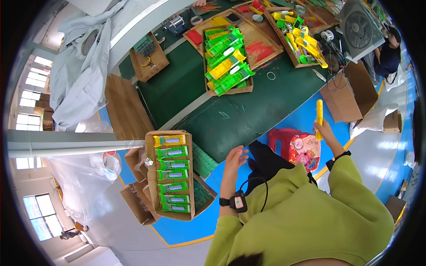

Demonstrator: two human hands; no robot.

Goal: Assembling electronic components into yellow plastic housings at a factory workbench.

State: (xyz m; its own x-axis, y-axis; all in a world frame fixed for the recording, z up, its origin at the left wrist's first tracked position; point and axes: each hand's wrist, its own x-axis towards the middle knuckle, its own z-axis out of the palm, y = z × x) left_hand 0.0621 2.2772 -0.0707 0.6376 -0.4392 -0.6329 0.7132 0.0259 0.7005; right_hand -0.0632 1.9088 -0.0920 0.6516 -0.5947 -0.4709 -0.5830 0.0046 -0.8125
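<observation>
My right hand [325,130] grips a long yellow plastic casing [319,114], held upright out to the right of the bench. My left hand [235,158] is raised near the bench's front edge, fingers loosely bent and apart, with nothing visible in it. Left of that hand stands a cardboard box [152,177] with a row of green casings [174,174] and one yellow casing [169,140], each with a pale strip in its middle. Farther off, a shallow carton [251,87] on the bench is heaped with green and yellow casings [227,55].
The dark green bench [248,111] bears a box of yellow parts [300,40] and a tray of red wires [262,48]. A fan [358,30] and an open carton [339,95] stand at right. A red stool [284,135] is beside me. Another person [388,57] is far right.
</observation>
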